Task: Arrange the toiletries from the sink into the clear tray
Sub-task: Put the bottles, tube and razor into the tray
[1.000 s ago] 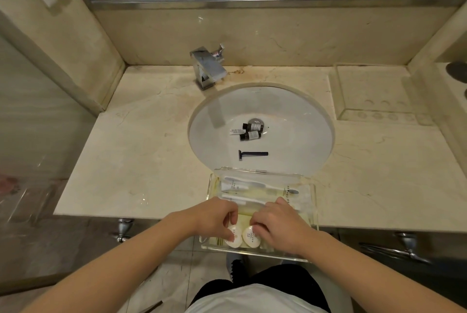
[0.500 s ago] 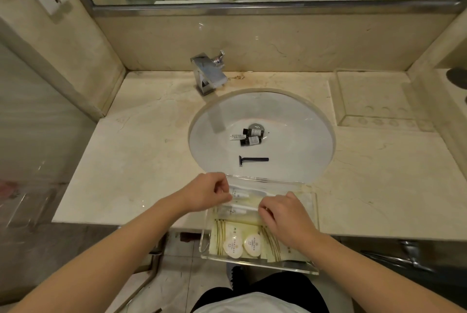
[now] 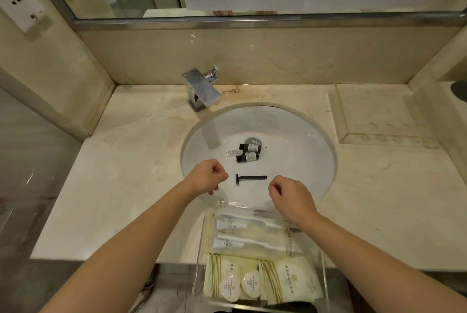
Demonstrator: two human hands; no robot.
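Worktop point(image 3: 126, 186): beige marble, with a round white sink point(image 3: 303, 135) under a mirror.
Sink content: a dark razor point(image 3: 250, 178), two small dark bottles point(image 3: 249, 152), one small white tube point(image 3: 233, 152).
Clear tray point(image 3: 199, 262): at the front worktop edge, holding packets, toothbrushes and two round soaps.
Left hand point(image 3: 206, 178): fingers loosely curled, holding nothing, just left of the razor.
Right hand point(image 3: 290, 196): fingers loosely curled, holding nothing, just right of the razor.

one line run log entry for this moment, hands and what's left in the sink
left hand: empty | right hand: empty | sink: razor, two dark bottles, small tube | clear tray: partly filled
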